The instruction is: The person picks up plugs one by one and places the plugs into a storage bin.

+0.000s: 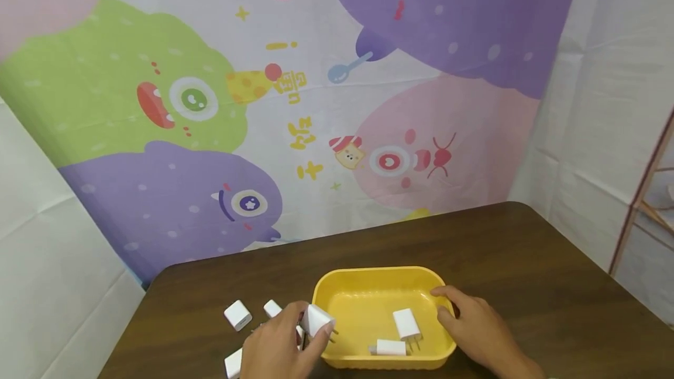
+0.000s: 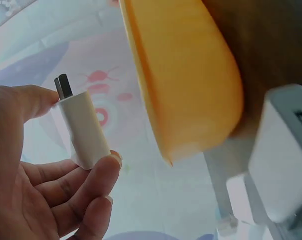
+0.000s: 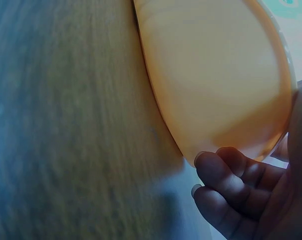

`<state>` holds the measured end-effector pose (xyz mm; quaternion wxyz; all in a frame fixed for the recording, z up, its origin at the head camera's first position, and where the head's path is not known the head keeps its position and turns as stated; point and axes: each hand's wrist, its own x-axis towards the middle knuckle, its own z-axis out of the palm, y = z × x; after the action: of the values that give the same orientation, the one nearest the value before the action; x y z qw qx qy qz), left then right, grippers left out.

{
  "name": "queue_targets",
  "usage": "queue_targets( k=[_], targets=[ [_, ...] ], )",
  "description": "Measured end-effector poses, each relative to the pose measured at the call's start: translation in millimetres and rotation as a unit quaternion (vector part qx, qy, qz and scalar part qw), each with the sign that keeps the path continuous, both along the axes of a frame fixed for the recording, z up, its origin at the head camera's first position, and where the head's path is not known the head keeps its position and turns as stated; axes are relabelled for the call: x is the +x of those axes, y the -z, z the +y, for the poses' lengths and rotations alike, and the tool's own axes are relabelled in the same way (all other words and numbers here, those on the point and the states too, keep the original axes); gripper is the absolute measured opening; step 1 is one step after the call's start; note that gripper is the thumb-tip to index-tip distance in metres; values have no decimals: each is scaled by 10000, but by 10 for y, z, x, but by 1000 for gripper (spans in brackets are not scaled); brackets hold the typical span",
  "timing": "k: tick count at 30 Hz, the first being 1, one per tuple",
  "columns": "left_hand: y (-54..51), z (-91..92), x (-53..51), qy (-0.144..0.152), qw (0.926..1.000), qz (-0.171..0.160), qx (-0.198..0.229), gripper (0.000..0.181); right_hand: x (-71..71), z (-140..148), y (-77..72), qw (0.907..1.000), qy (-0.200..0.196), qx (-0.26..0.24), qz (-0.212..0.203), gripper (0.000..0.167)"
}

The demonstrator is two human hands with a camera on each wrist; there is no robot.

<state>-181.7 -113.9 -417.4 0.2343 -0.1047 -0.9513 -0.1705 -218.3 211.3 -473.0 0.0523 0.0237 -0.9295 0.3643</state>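
Observation:
My left hand [image 1: 281,344] pinches a white charger plug [image 1: 317,320] between thumb and fingertips, beside the left rim of a yellow basin [image 1: 379,274]. In the left wrist view, the charger plug [image 2: 83,130] has its two metal prongs near the thumb. My right hand [image 1: 476,326] grips the basin's right rim. The right wrist view shows its bent fingers [image 3: 230,185] against the outer wall, with the thumb mostly hidden by the rim. Inside the basin lie a white charger plug [image 1: 407,324] with prongs showing and another white plug [image 1: 391,347].
More white charger plugs lie on the brown table [image 1: 474,238] left of the basin: one plug [image 1: 238,315] farther left, a small one [image 1: 272,308], and one [image 1: 233,362] partly behind my left hand. A cartoon-printed cloth [image 1: 316,192] hangs behind the table.

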Motion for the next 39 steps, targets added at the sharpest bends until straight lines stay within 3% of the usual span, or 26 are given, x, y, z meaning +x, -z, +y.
queue_targets(
  k=[3, 6, 12, 22, 29, 36, 39],
  targets=[
    [19, 51, -39, 152, 9992, 373, 31, 43, 5, -4, 0, 10000, -3, -18, 2, 29],
    [41, 94, -74, 298, 9981, 530, 84, 42, 4, -6, -4, 10000, 13, -16, -23, 29],
    [44, 165, -99, 301, 9991, 283, 132, 43, -2, -9, 4, 10000, 27, -7, -81, 28],
    [-46, 264, -196, 548, 9984, 82, -66, 36, -12, 8, 26, 9996, -14, 89, 274, 28],
    [-59, 338, -234, 699, 9974, 50, -179, 36, -16, 3, 21, 9999, -21, 52, 107, 28],
    [-65, 436, -282, 767, 9931, -889, 52, 40, -6, 16, 25, 9999, -50, -27, 121, 27],
    [-68, 477, -306, 837, 9914, -1007, 7, 39, -2, 30, 11, 9998, -101, -115, 134, 28]
  ],
)
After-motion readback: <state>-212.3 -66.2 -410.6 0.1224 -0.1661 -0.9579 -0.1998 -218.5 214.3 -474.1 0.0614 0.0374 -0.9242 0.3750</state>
